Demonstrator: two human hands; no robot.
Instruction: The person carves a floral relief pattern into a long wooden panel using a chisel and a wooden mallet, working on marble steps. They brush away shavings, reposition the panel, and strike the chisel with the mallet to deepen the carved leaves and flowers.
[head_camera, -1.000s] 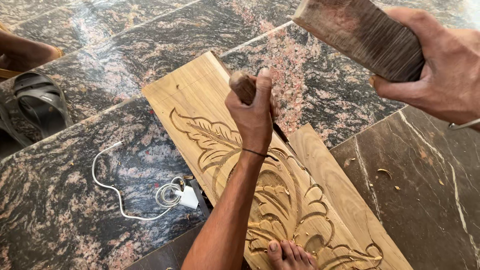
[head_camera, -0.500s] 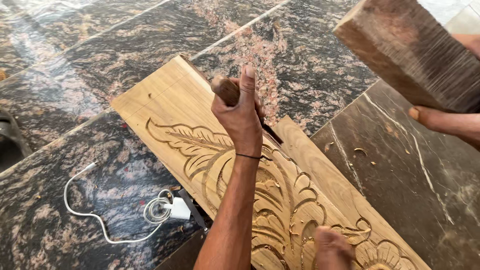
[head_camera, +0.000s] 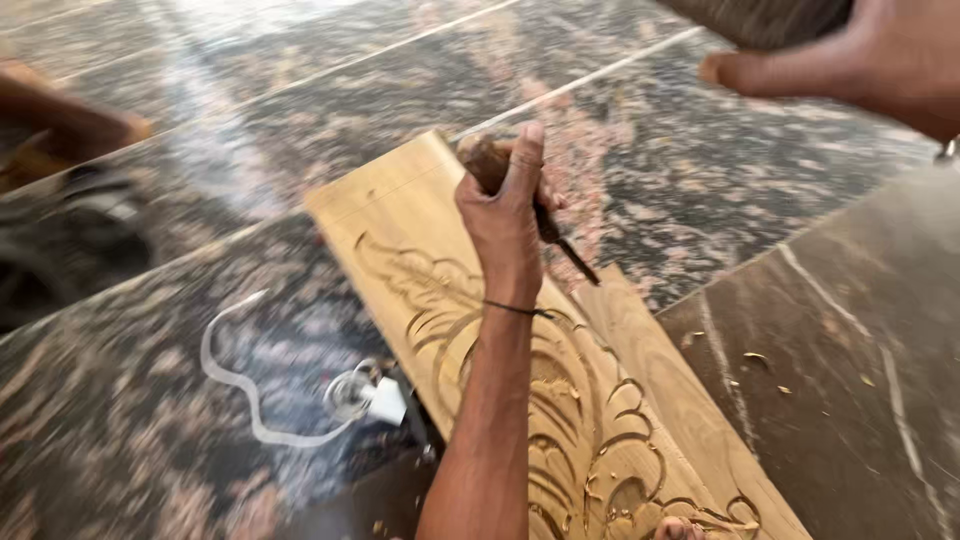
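1. My left hand (head_camera: 503, 215): fingers wrapped tight around a wooden-handled chisel (head_camera: 520, 195), blade slanting down to the right edge of the carved plank (head_camera: 560, 400).
2. My right hand (head_camera: 860, 65): at the top right corner, raised, fingers closed on a wooden mallet block (head_camera: 760, 15), mostly out of view.
3. Plank: lies diagonally on the dark marble floor (head_camera: 250, 100), leaf scrolls cut in it.
4. White cable with plug (head_camera: 330, 400): just left of the plank.
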